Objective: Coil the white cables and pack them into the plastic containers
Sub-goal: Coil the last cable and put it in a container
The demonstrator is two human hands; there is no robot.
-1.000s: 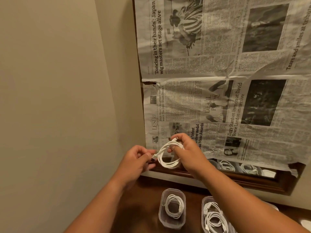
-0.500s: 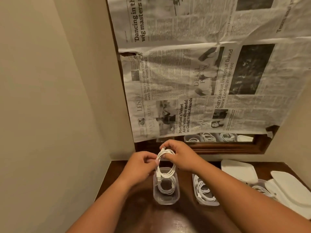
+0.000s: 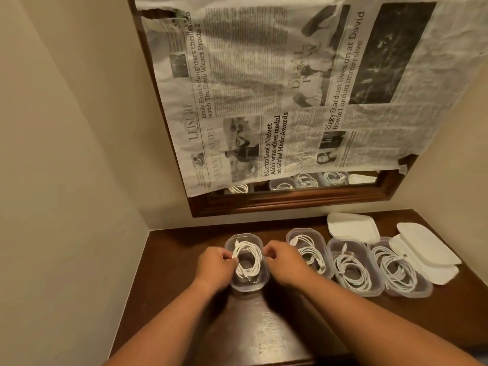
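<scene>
Now, both hands are down at the leftmost container (image 3: 247, 288), on the left part of the dark tabletop (image 3: 184, 260), and the coiled white cable (image 3: 250, 256) sits in its mouth, hard to say whether it has touched bottom. The left hand (image 3: 215, 262) has its grip pinching the coil's left edge, the right hand (image 3: 284, 262) pinches the right edge, fingers curled in on both sides. Light stuff, I'd say: thin, soft cord, nothing delicate except perhaps the plug ends, but springy, so loose loops like these will likely fan open once let go. The best hold looks to be just where the fingers are, on opposite sides of the bundle, squeezing the strands together. As for looks: several white turns in a rough oval, a small connector poking out at the far left, another near the bottom. The next container (image 3: 303, 230) to the right holds its own coil, with white lids (image 3: 351, 225) lying beyond.
</scene>
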